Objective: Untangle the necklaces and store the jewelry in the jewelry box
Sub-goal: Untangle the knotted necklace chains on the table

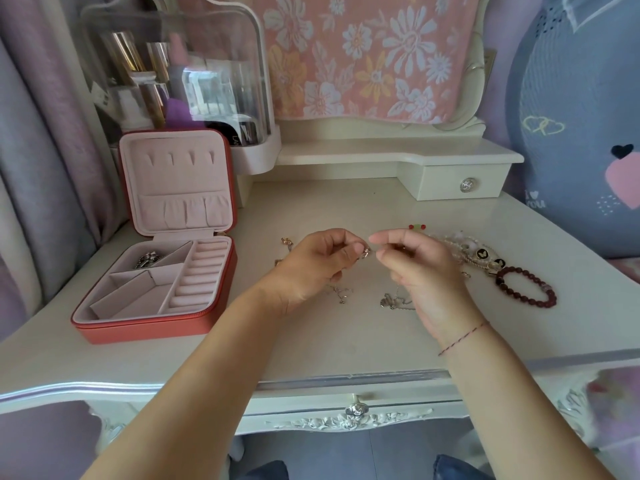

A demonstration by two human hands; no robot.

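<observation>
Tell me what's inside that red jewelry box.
The jewelry box holds a silvery jewelry tangle, back-left; other compartments and ring rolls show only pink lining. The lid pocket hides its inside.

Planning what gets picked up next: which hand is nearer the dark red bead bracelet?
Right. The right hand is just left of the bracelet, apart from it; the left hand is farther left, toward the jewelry box.

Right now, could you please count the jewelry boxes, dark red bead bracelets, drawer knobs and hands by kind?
Open coral-red square jewelry box: 1
Dark red round-bead bracelet: 1
Clear crystal drawer knobs: 2
Bare hands, left hand and right hand: 2
Total: 6
</observation>
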